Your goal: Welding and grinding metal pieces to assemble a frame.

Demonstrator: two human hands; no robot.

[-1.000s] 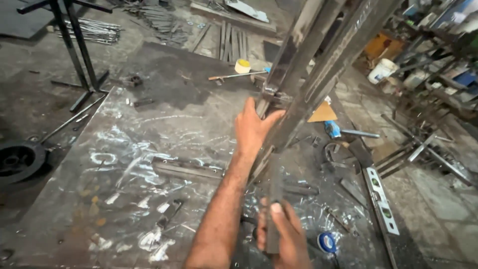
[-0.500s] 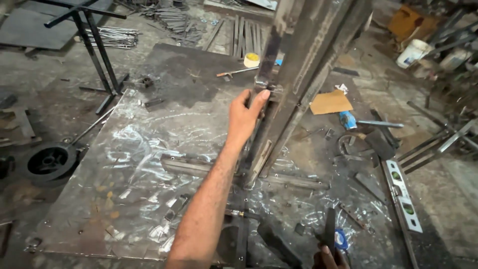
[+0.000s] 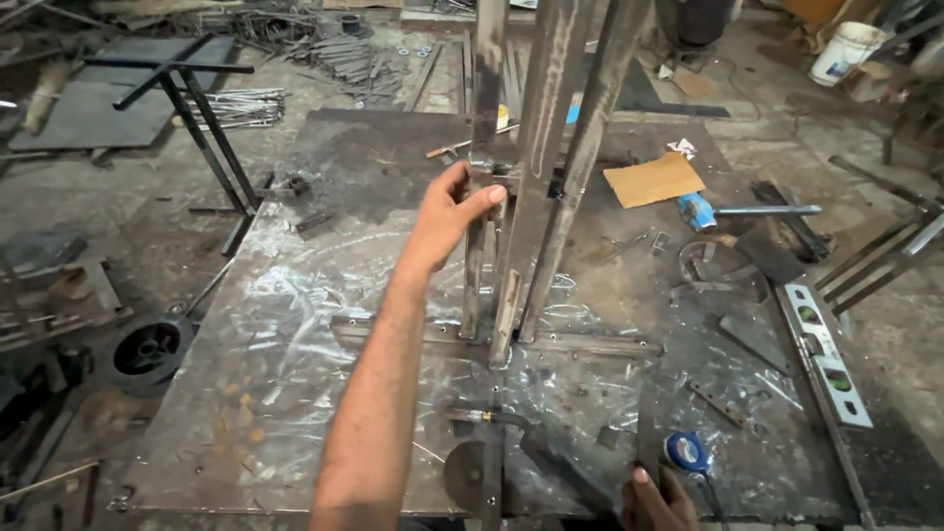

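On the steel tabletop [image 3: 295, 344] an upright welded steel frame [image 3: 536, 147] stands near the middle. Since 1 second ago the left hand [image 3: 454, 211] has shifted to a side bar, fingers clamped round it, while the right hand [image 3: 657, 500] dropped off the frame to the bottom edge. Its fingers are cut off, so I cannot tell their state; the frame's top is out of view.

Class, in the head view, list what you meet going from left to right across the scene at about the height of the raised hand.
Black metal stand → left hand gripping the upright rusty steel frame → flat brown cardboard piece → blue-handled tool → long silver spirit level, lower down at the right edge of the steel table.
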